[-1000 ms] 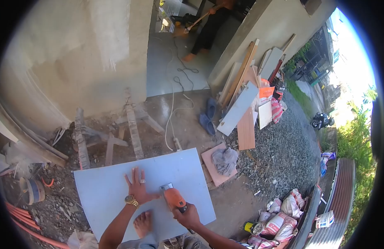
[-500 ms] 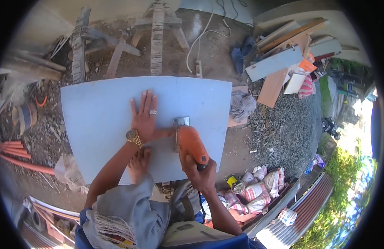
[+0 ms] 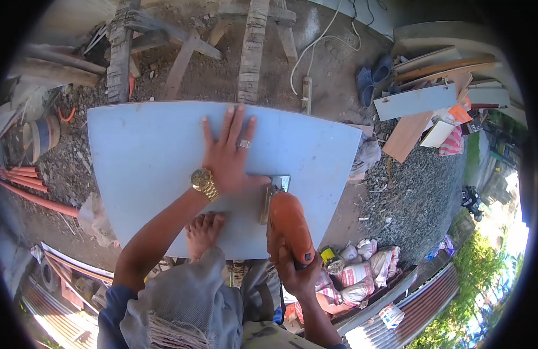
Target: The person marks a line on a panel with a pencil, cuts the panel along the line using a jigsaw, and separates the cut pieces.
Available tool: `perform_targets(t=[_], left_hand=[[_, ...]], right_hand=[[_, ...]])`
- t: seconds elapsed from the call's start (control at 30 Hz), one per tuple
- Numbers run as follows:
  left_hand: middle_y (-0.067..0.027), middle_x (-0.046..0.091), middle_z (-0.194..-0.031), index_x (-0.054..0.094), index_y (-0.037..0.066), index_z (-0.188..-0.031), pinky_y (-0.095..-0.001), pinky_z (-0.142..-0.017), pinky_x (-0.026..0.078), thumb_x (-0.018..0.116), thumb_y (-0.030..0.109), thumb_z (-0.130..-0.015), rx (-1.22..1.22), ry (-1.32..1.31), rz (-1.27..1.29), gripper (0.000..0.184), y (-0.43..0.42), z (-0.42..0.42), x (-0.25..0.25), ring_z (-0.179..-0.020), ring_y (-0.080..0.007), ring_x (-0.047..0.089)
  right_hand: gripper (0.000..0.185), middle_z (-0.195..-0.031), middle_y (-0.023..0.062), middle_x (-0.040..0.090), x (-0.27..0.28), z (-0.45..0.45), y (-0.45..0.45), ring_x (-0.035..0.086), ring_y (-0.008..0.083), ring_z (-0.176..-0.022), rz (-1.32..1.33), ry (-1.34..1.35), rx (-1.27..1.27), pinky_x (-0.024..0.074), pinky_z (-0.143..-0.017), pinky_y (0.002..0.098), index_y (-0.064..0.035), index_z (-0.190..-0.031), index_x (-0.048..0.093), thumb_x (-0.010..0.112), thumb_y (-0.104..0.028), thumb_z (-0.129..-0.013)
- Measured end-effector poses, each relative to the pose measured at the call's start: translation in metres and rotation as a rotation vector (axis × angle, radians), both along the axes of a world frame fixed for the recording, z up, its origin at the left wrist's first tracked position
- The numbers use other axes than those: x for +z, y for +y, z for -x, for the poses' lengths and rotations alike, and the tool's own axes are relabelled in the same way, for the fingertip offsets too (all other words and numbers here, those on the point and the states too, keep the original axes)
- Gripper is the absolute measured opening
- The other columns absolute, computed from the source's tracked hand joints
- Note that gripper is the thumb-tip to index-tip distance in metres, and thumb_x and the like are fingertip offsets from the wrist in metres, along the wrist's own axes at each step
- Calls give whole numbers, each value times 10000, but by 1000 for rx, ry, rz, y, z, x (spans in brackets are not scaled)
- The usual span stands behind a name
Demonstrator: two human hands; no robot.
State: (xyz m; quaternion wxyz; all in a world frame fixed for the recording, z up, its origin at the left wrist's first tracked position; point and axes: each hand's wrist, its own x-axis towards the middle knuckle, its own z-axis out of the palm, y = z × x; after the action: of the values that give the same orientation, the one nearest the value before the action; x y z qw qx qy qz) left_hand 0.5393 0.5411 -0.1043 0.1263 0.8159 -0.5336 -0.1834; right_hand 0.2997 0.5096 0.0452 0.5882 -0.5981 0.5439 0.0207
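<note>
A pale blue-grey panel [image 3: 147, 151] lies flat in front of me. Pressed on it with fingers spread is my left hand [image 3: 229, 160], wearing a ring and a gold watch [image 3: 204, 181]. Its fingertips reach the panel's far edge, and its thumb points to the metal shoe [image 3: 280, 182] of an orange jigsaw [image 3: 291, 224]. My right hand [image 3: 293, 270] is wrapped round the jigsaw's rear handle, and the shoe rests on the panel. The blade is hidden under the body. A bare foot [image 3: 202, 232] stands on the panel's near part, below my left wrist.
Rough wooden supports [image 3: 253, 52] stand beyond the panel. A pale cord [image 3: 315, 43] and blue clogs [image 3: 365, 86] lie on the dirt. Wood offcuts [image 3: 417, 102] are piled at right beside gravel [image 3: 417, 186]. Filled sacks [image 3: 357, 276] sit near right; orange pipes [image 3: 27, 180] lie left.
My left hand has slid forward to the panel's far edge, its fingers wider apart. The view has shifted, and the jigsaw with my right hand appears farther right in it.
</note>
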Motion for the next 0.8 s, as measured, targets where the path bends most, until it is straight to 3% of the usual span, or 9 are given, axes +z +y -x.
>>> perform_targets(t=[0.23, 0.5, 0.67, 0.8], left_hand=[[-343, 53, -1573, 113, -5, -1545, -763, -1067, -21, 691, 837, -515, -27, -25, -32, 1450, -30, -25, 8, -1483, -465, 6], [-374, 156, -1513, 35, -71, -1524, -777, -1055, -10, 687, 875, -445, -152, -10, -335, 1577, -45, -26, 22, -1447, -515, 40], [-375, 148, -1512, 76, -95, -1511, -788, -1043, -17, 695, 869, -441, -141, -17, -286, 1567, -43, -24, 20, -1439, -530, 29], [-386, 135, -1509, 60, -106, -1502, -794, -1036, -24, 721, 845, -440, -124, -28, -181, 1571, -42, -17, 14, -1431, -551, 13]], right_hand=[[241, -716, 135, 638, -4, 7, 3, 628, 210, -623, 64, 41, 53, 508, -616, 343, 44, -944, 598, 687, -146, -826], [268, -735, 181, 638, -3, 5, 0, 648, 311, -622, 88, 59, 89, 514, -601, 369, 51, -945, 597, 693, -148, -793], [268, -737, 187, 638, 4, -5, -1, 647, 322, -614, 176, 74, 105, 514, -592, 371, 55, -938, 594, 685, -138, -776], [263, -732, 191, 633, 2, -1, -3, 649, 332, -612, 66, 79, 82, 517, -592, 378, 58, -934, 592, 678, -132, -773]])
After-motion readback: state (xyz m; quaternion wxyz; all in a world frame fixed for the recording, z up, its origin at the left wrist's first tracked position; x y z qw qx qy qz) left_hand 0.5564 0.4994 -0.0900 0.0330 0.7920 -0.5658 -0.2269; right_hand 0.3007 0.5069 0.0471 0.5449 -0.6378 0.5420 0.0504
